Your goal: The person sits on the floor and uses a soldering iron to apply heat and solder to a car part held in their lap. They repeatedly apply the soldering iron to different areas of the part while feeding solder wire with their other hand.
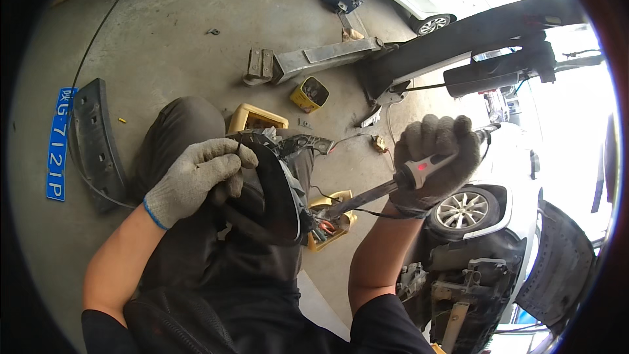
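Observation:
Across my lap lies a black curved car part with a grey edge and brackets [275,190]; it looks like a headlamp unit. My left hand [196,174], in a grey knitted glove with a blue cuff, is closed in a pinch over its upper left side. A small dark strip [240,149] shows at the fingertips. My right hand [442,160], gloved too, is wrapped round a long grey and black hand tool [370,196] with a red light and a thin cord. The tool slants down left, its lower end near the part's right edge.
Yellow containers [344,198] with tools, another by my knee [239,118], and a yellow tub [298,99] stand on the floor. A black bumper piece [98,137] and blue licence plate [60,144] lie left. A lift arm [321,59] and white car [511,177] are right.

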`<state>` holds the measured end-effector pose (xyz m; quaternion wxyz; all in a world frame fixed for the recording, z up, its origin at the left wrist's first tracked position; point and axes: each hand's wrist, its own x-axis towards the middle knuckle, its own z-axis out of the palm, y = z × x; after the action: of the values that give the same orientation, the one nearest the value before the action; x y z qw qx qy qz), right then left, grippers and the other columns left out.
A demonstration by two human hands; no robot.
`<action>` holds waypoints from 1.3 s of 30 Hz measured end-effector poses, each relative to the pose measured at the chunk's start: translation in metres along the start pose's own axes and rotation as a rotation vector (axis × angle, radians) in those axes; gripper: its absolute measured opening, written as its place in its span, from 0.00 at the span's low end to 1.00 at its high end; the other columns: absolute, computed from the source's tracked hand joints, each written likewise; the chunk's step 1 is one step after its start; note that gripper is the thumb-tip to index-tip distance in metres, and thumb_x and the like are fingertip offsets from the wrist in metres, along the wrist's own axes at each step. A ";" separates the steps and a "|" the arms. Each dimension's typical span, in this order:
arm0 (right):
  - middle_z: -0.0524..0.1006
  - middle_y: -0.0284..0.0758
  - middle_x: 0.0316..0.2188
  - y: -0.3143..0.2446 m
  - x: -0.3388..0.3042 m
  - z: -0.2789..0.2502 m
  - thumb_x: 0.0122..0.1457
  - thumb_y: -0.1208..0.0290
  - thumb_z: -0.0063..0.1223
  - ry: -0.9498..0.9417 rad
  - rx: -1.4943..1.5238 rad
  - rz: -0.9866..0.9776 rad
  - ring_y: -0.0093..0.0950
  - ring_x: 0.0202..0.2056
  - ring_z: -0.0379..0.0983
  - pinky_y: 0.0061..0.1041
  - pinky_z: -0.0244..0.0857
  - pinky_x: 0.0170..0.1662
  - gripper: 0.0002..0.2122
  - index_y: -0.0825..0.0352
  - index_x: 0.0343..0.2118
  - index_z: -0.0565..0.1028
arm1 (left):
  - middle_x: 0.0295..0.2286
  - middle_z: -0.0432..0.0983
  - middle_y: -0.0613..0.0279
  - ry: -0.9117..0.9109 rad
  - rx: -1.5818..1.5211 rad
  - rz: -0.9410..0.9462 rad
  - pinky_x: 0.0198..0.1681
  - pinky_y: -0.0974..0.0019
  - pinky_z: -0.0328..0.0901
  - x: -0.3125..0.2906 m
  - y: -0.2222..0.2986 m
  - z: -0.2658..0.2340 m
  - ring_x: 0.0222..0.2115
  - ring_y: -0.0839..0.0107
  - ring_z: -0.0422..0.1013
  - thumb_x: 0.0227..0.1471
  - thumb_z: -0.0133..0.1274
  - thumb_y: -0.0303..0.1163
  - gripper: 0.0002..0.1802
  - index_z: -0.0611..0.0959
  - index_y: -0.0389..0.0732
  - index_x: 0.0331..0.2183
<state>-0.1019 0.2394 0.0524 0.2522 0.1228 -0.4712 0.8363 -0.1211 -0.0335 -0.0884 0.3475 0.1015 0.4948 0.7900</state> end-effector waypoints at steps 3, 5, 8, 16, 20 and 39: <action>0.71 0.32 0.19 -0.016 -0.002 -0.001 0.66 0.65 0.38 -0.254 -0.104 -0.061 0.18 0.14 0.57 0.19 0.52 0.13 0.14 0.68 0.34 0.76 | 0.21 0.74 0.68 0.013 -0.003 -0.001 0.22 0.78 0.61 0.000 -0.002 0.000 0.21 0.81 0.70 0.59 0.48 0.35 0.12 0.80 0.37 0.38; 0.72 0.33 0.23 -0.031 -0.003 0.007 0.67 0.62 0.38 -0.385 -0.202 -0.082 0.18 0.18 0.62 0.20 0.58 0.15 0.14 0.64 0.33 0.75 | 0.21 0.74 0.68 0.019 0.002 -0.005 0.22 0.78 0.61 0.000 -0.001 0.001 0.21 0.81 0.70 0.59 0.47 0.35 0.12 0.80 0.38 0.38; 0.70 0.35 0.18 -0.056 -0.011 0.022 0.65 0.65 0.37 -0.508 -0.237 -0.134 0.23 0.21 0.65 0.20 0.59 0.17 0.14 0.69 0.36 0.74 | 0.21 0.74 0.68 0.016 0.009 0.023 0.22 0.79 0.61 0.000 -0.002 0.002 0.21 0.81 0.70 0.59 0.46 0.34 0.12 0.80 0.38 0.38; 0.73 0.30 0.24 -0.089 -0.043 0.065 0.61 0.72 0.42 -0.640 -0.727 -0.108 0.20 0.23 0.66 0.19 0.58 0.19 0.08 0.61 0.26 0.72 | 0.21 0.74 0.68 0.017 0.033 0.013 0.23 0.78 0.61 -0.003 0.001 0.002 0.21 0.82 0.69 0.60 0.45 0.33 0.12 0.80 0.38 0.38; 0.74 0.29 0.25 -0.064 -0.014 0.088 0.62 0.71 0.41 -0.838 -0.651 -0.123 0.22 0.19 0.66 0.19 0.59 0.18 0.08 0.59 0.27 0.72 | 0.22 0.74 0.68 0.023 0.035 0.015 0.24 0.78 0.62 -0.002 0.001 0.004 0.22 0.82 0.70 0.60 0.44 0.33 0.12 0.80 0.38 0.38; 0.75 0.29 0.22 -0.053 0.016 0.106 0.63 0.69 0.44 -1.135 -0.584 0.058 0.22 0.23 0.70 0.21 0.65 0.23 0.06 0.57 0.31 0.73 | 0.22 0.74 0.69 -0.035 0.028 0.032 0.28 0.77 0.63 -0.003 -0.002 -0.003 0.24 0.82 0.70 0.60 0.44 0.32 0.12 0.81 0.38 0.38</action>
<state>-0.0905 0.1772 0.1533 -0.0363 0.4600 -0.7430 0.4848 -0.1195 -0.0378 -0.0908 0.3418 0.1281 0.4980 0.7866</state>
